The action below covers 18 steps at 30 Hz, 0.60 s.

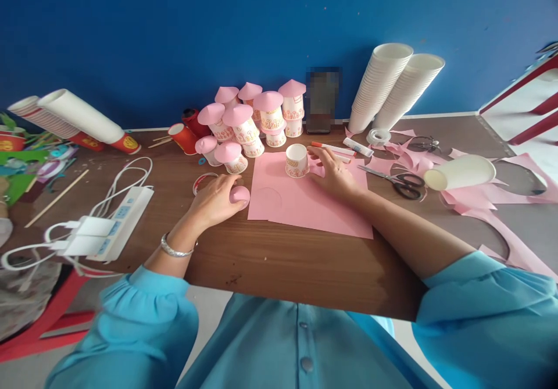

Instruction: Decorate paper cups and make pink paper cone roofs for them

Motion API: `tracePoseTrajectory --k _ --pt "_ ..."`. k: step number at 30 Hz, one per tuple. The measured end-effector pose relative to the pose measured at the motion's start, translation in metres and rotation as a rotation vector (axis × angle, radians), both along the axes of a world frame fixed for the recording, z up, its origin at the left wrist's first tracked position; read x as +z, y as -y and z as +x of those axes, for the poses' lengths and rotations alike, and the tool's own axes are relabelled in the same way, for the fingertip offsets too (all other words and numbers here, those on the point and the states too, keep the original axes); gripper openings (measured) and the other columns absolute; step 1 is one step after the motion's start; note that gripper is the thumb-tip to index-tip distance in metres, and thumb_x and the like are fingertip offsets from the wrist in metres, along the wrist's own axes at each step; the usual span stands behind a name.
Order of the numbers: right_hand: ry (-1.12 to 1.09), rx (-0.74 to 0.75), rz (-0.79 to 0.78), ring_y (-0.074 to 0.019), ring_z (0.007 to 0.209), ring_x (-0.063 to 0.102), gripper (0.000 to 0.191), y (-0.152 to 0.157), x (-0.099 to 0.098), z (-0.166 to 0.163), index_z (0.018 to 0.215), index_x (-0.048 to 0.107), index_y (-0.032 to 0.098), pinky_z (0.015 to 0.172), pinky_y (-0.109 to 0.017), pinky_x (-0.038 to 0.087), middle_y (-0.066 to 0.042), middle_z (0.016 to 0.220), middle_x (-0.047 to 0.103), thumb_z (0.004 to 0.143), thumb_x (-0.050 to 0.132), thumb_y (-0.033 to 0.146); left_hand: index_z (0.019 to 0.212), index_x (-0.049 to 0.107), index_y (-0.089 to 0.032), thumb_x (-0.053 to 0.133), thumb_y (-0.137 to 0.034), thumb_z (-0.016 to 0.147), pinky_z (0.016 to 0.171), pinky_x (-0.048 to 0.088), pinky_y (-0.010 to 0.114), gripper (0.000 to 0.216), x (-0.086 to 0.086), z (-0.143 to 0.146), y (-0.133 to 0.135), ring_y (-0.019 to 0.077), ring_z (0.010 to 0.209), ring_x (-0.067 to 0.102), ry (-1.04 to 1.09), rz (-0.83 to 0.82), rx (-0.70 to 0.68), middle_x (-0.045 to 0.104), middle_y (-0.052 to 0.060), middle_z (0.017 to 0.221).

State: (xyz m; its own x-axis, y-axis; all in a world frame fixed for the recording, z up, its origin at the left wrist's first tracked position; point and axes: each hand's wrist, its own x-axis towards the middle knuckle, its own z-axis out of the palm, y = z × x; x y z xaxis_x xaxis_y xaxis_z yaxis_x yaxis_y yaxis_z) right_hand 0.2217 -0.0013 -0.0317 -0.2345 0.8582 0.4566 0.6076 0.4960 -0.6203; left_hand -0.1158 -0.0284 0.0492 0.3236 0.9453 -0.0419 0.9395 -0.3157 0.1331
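Note:
My left hand [218,199] rests near the left edge of a pink paper sheet [300,197], thumb and fingers curved round a small rounded pink paper piece [239,195]. Over the sheet's upper right lies my right hand [335,172], fingers bent, with a small pink paper piece [318,170] between thumb and fingers, partly hidden. Just left of those fingers an open white paper cup [297,161] with orange drawing stands upright on the sheet. A faint curved line is drawn on the sheet.
Behind stand several decorated cups with pink cone roofs [269,102]. Markers [333,148], black-handled scissors [405,184], pink scraps [483,220] and a lying cup [462,172] are on the right. Tall cup stacks [381,86] lean against the wall. A power strip [122,221] lies left.

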Motion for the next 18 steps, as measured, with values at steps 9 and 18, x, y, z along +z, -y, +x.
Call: tracePoseTrajectory --k 9,18 --pt "0.021 0.012 0.009 -0.0349 0.133 0.06 0.062 0.003 0.003 0.0 0.151 0.044 0.024 0.108 -0.058 0.055 -0.019 0.146 0.059 0.093 0.063 0.035 0.117 0.066 -0.023 0.067 -0.04 0.074 0.098 0.054 0.043 0.046 0.007 -0.002 -0.007 0.0345 0.117 0.067 -0.008 -0.129 -0.045 0.071 0.011 0.125" --pt "0.03 0.008 0.003 -0.036 0.134 0.059 0.064 0.004 0.003 -0.002 0.15 0.045 0.022 0.11 -0.057 0.053 -0.02 0.147 0.059 0.091 0.066 0.035 0.127 0.061 -0.021 0.065 -0.036 0.073 0.094 0.055 0.04 0.056 0.013 -0.003 0.004 0.033 0.122 0.066 -0.011 -0.222 -0.013 0.065 0.011 0.135"
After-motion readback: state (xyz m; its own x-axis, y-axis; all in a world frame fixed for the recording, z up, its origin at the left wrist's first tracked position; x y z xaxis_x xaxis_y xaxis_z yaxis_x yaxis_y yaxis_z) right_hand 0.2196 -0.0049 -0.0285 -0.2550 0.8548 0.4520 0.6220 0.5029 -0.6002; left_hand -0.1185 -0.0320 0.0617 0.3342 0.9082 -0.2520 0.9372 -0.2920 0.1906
